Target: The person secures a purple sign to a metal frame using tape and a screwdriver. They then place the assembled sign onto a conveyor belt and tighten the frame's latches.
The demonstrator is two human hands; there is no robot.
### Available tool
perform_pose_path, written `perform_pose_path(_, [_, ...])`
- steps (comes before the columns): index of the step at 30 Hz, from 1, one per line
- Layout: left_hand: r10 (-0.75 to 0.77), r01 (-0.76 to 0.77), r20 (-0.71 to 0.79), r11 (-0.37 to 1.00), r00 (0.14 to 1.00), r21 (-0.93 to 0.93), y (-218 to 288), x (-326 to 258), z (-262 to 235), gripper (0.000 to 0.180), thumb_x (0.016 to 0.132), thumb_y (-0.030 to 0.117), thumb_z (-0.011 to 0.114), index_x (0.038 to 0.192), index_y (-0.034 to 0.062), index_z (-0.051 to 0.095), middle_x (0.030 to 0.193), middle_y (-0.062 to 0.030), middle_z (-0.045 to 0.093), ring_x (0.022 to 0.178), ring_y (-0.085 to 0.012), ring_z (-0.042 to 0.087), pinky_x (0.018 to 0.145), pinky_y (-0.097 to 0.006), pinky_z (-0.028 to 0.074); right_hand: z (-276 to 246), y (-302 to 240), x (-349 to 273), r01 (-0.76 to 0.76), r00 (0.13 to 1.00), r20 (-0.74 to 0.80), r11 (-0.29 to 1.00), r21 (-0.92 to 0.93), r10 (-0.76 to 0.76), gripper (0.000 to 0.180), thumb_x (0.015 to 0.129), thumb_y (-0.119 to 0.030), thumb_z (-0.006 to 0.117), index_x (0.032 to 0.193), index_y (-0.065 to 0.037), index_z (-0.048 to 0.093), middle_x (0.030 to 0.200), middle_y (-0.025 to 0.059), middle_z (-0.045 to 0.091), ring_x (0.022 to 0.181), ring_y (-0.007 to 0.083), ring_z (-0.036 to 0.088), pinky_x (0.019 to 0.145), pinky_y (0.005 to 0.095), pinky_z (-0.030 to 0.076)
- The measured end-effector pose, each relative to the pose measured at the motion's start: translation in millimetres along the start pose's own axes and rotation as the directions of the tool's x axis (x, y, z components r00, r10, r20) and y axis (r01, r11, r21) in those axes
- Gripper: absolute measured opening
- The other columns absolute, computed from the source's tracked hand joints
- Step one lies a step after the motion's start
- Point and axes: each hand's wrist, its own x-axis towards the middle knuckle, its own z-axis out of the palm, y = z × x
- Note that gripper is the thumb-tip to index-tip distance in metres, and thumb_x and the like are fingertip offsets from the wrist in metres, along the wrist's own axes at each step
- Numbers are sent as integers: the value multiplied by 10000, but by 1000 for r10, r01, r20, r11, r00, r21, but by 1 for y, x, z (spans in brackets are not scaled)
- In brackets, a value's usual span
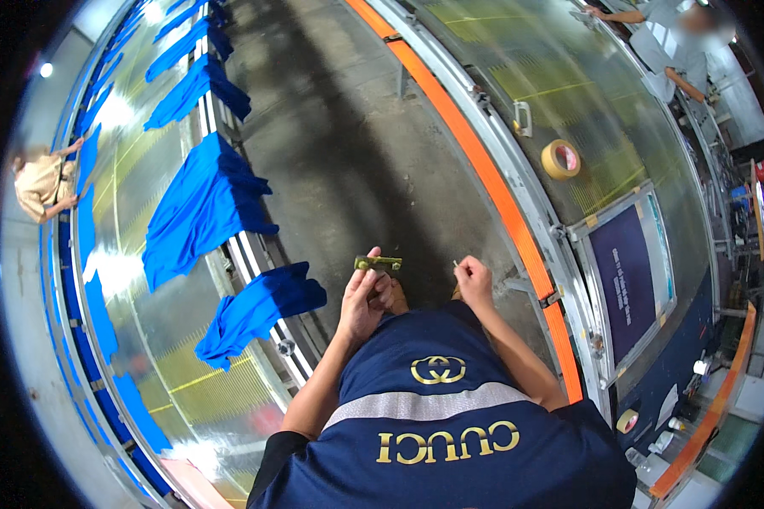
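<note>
My left hand (364, 299) holds a small flat brass-coloured metal piece (378, 264) up in front of my chest, pinched at its lower edge. My right hand (473, 281) is closed beside it, a short way to the right, with a thin pale stick-like tip (456, 264) poking out above the fingers. Both hands hover over the grey concrete floor (348, 144) between two long glass-topped tables. My dark blue shirt fills the lower middle of the view.
Blue garments (204, 208) hang over the edge of the left table (136, 280). On the right table (569, 93) lie a roll of tan tape (560, 159) and a framed dark screen (628, 284); an orange strip (484, 170) runs along its edge. Other people work at far left (42, 182) and top right (671, 42).
</note>
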Motion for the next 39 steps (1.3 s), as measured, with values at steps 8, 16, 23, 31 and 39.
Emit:
perform_pose_path(8, [-28, 26, 40, 999, 999, 44, 37, -21, 18, 572, 1057, 299, 513, 1577, 164, 317, 792, 13, 443, 652, -92, 392, 576, -250, 336, 6, -58, 13, 1, 961, 276, 993, -118, 32, 290, 1003, -254, 556, 897, 4, 638, 796, 162, 665, 700, 235, 658, 643, 372, 489])
perform_pose_path(16, [2, 41, -81, 852, 997, 522, 20, -10, 42, 478, 1057, 238, 520, 1512, 108, 449, 845, 47, 491, 678, -45, 408, 586, -204, 324, -16, -178, 13, 380, 860, 199, 851, 363, -469, 170, 946, -127, 660, 1062, -28, 734, 1000, 93, 743, 944, 225, 694, 821, 336, 543])
perform_pose_path(23, [-81, 64, -15, 642, 997, 764, -22, -11, 26, 290, 1066, 209, 527, 1307, 60, 587, 801, 68, 560, 631, -21, 445, 536, -199, 320, -34, -122, -14, 226, 912, 303, 955, 192, -276, 146, 834, -124, 757, 935, -20, 750, 904, 133, 734, 816, 290, 722, 739, 363, 557])
perform_pose_path(31, [-431, -62, 139, 187, 892, 980, -69, 19, 60, 383, 1070, 146, 472, 1411, -16, 535, 839, 10, 551, 766, -84, 500, 696, -249, 445, -82, -54, -59, -30, 994, 111, 996, 87, 20, 155, 795, -134, 794, 818, -1, 717, 838, 154, 734, 797, 293, 731, 704, 368, 555])
perform_pose_path(39, [-488, -101, 199, 219, 850, 970, -138, 49, 109, 384, 1067, 141, 484, 1410, -22, 538, 1009, 3, 632, 856, -76, 535, 785, -243, 473, -143, -18, -73, -75, 988, -126, 988, 136, 93, 127, 822, -99, 751, 876, 9, 714, 849, 171, 718, 780, 309, 720, 695, 383, 555])
